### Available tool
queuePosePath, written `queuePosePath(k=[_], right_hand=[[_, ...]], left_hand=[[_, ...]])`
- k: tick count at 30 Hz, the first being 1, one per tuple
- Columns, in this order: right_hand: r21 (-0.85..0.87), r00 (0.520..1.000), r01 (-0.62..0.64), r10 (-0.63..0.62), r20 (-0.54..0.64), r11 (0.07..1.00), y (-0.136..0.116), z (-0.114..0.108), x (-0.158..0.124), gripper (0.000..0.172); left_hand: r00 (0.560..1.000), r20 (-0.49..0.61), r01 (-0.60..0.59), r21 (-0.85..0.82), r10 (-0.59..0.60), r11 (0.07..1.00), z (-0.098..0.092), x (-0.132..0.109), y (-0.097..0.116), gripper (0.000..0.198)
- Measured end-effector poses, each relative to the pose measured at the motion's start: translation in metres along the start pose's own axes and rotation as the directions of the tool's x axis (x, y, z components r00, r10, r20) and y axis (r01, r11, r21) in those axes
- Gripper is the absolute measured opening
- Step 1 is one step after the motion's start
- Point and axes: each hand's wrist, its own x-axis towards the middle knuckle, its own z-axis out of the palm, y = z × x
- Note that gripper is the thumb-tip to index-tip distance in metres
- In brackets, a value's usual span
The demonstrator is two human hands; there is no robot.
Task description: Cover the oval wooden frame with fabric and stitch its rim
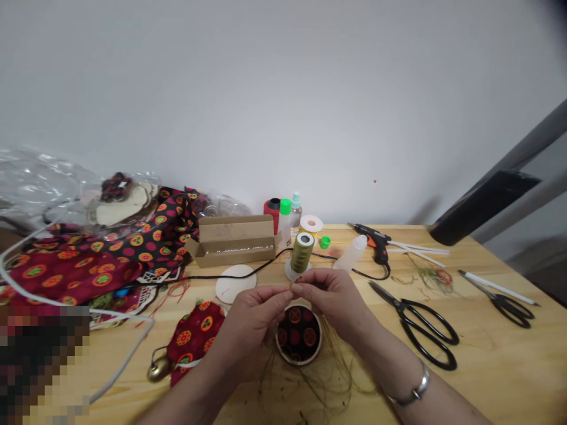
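My left hand and my right hand meet fingertip to fingertip, both pinched closed. Whatever lies between the fingertips is too small to make out. Just below them is a round piece of black patterned fabric with a pale rim. Loose green threads trail around it and under my right hand. A spool of olive green thread stands upright beyond my fingertips. Left of my left hand lies a dark red patterned fabric piece, with a brass bell beside it.
Large black-handled scissors lie right of my right hand, smaller scissors farther right. Behind are a glue gun, a translucent bottle and an open cardboard box. Patterned cloth and a white cable occupy the left.
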Motion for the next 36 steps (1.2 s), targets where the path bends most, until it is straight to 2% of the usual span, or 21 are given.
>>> queuePosePath(k=[5, 11, 15, 18, 23, 26, 29, 33, 36], right_hand=[[-0.032, 0.999, 0.037, -0.037, -0.007, 0.999, -0.0016, -0.0007, -0.0003, 0.011], [-0.045, 1.000, 0.002, -0.001, 0.014, 0.999, -0.0035, -0.0023, -0.0002, 0.011], [-0.081, 1.000, 0.018, -0.019, -0.010, 0.997, -0.0034, -0.0036, 0.0007, 0.012], [-0.097, 0.999, 0.038, -0.039, -0.011, 0.995, -0.0021, -0.0051, 0.0017, 0.012], [-0.083, 0.998, 0.038, -0.041, -0.037, 0.996, -0.0003, -0.0062, 0.0025, 0.013], [-0.076, 0.999, 0.031, -0.034, -0.032, 0.997, 0.0009, -0.0064, 0.0027, 0.013], [-0.082, 0.998, 0.041, -0.044, -0.042, 0.996, 0.0013, -0.0070, 0.0030, 0.016], [-0.078, 0.996, 0.040, -0.046, -0.072, 0.996, -0.0008, -0.0077, 0.0026, 0.018], [-0.066, 0.996, 0.041, -0.046, -0.083, 0.997, -0.0022, -0.0079, 0.0022, 0.019]], left_hand=[[0.999, 0.042, -0.020, 0.042, 0.018, 0.999, -0.0046, 0.0011, -0.0049, 0.023], [0.998, 0.054, -0.025, 0.050, 0.022, 0.998, -0.0033, -0.0011, -0.0037, 0.033], [0.998, 0.036, -0.055, 0.097, 0.052, 0.994, -0.0002, -0.0030, -0.0029, 0.020], [0.998, 0.029, -0.051, 0.152, 0.047, 0.987, 0.0023, -0.0038, -0.0014, 0.026], [0.993, -0.009, -0.110, 0.309, 0.119, 0.945, 0.0026, -0.0039, -0.0010, 0.028], [0.980, -0.071, -0.144, 0.389, 0.185, 0.910, 0.0010, -0.0040, -0.0045, 0.033], [0.969, -0.117, -0.157, 0.396, 0.219, 0.905, 0.0009, -0.0046, -0.0066, 0.037], [0.947, -0.115, -0.258, 0.291, 0.301, 0.921, 0.0029, -0.0057, -0.0029, 0.018], [0.903, -0.112, -0.338, 0.414, 0.415, 0.845, 0.0029, -0.0068, 0.0010, 0.010]])
